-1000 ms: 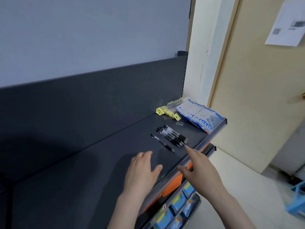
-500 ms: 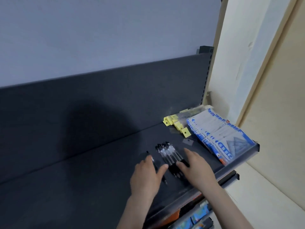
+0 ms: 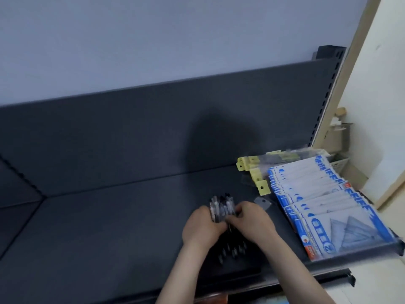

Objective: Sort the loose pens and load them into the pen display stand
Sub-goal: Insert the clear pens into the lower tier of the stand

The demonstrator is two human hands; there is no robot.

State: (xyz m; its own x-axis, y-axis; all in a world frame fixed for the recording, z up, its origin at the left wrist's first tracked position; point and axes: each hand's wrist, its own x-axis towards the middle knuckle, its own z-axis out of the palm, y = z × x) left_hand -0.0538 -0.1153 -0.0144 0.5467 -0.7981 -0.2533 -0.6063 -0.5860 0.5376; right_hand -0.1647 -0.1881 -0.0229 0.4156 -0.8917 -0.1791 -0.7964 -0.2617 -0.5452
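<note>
On the dark shelf [image 3: 109, 227], just left of the stacked blue-and-white packets [image 3: 328, 205], both hands have closed in on the pens [image 3: 221, 207]. A second ago the pens lay loose in a small row with one stray beside them, and the hands were only reaching, fingers flat. Half a second ago the fingertips were just landing. Now the left hand [image 3: 202, 227] and the right hand [image 3: 255, 220] meet around a single bundle. Each grip is curled about the barrels from its own side, the far ends fanning out above the knuckles and the near ends showing dark below the wrists. Whether the stray pen has joined the bundle I cannot tell, because blur hides it.

I judge the gathering to be nearly done, with sorting and loading yet to start. The pen display stand is not in view.

Bare shelf runs wide to the left and back as far as the back panel [image 3: 153, 128]. The right side is tighter: a small grey tag [image 3: 262, 201] lies just beside the right hand, with the yellow-tabbed packets [image 3: 254, 174] beyond it and the blue-and-white stack near. The front lip [image 3: 317, 267] sits close under the forearms, and the near pen ends point toward it — a slipped pen could well roll off there. Lifting up and leftward looks the safest way out.
</note>
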